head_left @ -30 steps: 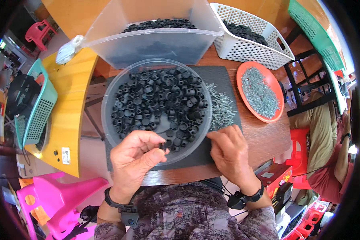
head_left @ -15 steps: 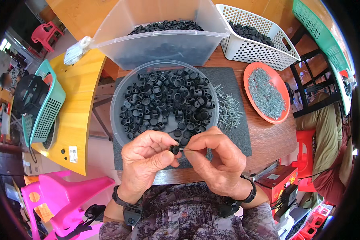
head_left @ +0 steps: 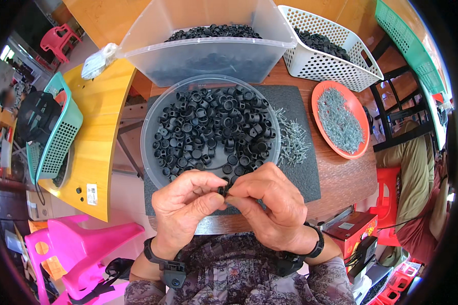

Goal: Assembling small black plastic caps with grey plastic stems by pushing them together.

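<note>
In front of my body, over the near rim of the round tub (head_left: pixel 145 152), both hands meet at a small black plastic cap (head_left: pixel 223 190). My left hand (head_left: pixel 185 201) pinches it between thumb and fingertips. My right hand (head_left: pixel 269 201) is closed, its thumb and forefinger pressed up to the cap's right side; the screw seen there earlier is now hidden by the fingers and cap. Many similar black caps (head_left: pixel 208 122) fill the clear tub. Loose screws (head_left: pixel 292 137) lie heaped on the dark foam mat (head_left: pixel 310 178) to its right.
An orange plate (head_left: pixel 320 129) of screws sits to the right. Behind the tub stand a clear bin (head_left: pixel 203 61) and a white perforated basket (head_left: pixel 315 66), both holding black parts. A yellow table (head_left: pixel 96 152) with a green basket (head_left: pixel 61 137) is at left. Another person sits at far right.
My right hand has moved slightly left, bringing the screw up to the black cap. The screw's shank, visible between the hands before, is now out of sight.
</note>
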Motion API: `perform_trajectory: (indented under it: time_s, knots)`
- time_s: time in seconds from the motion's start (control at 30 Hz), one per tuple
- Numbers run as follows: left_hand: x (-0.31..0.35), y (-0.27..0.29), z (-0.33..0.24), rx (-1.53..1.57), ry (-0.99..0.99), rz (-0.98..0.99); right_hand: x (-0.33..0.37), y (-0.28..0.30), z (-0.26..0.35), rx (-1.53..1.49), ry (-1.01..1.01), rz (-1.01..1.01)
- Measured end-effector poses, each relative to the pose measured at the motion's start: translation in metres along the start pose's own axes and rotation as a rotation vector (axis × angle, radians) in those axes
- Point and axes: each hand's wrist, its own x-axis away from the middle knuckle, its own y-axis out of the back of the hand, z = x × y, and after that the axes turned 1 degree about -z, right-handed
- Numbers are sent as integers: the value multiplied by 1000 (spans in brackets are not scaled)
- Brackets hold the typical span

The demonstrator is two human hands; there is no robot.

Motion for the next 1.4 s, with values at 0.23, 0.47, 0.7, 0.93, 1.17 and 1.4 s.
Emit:
perform_trajectory:
  time_s: [0.23,0.47,0.7,0.93,1.17,1.4]
  knots:
    - [4,6,5,-194,-67,30,1,0,-4,7,35,57]
    - [1,16,2,-97,-103,-105,-14,22,-26,303,0,109]
    - [1,20,3,-79,-130,-97,-30,12,-28,495,170,403]
    - [1,17,0,-29,-139,-129,-37,-4,-32,520,240,596]
    - [1,14,0,8,-111,-213,-40,-13,-34,615,299,729]
    - [0,11,0,12,-121,-225,-32,-9,-33,503,226,564]
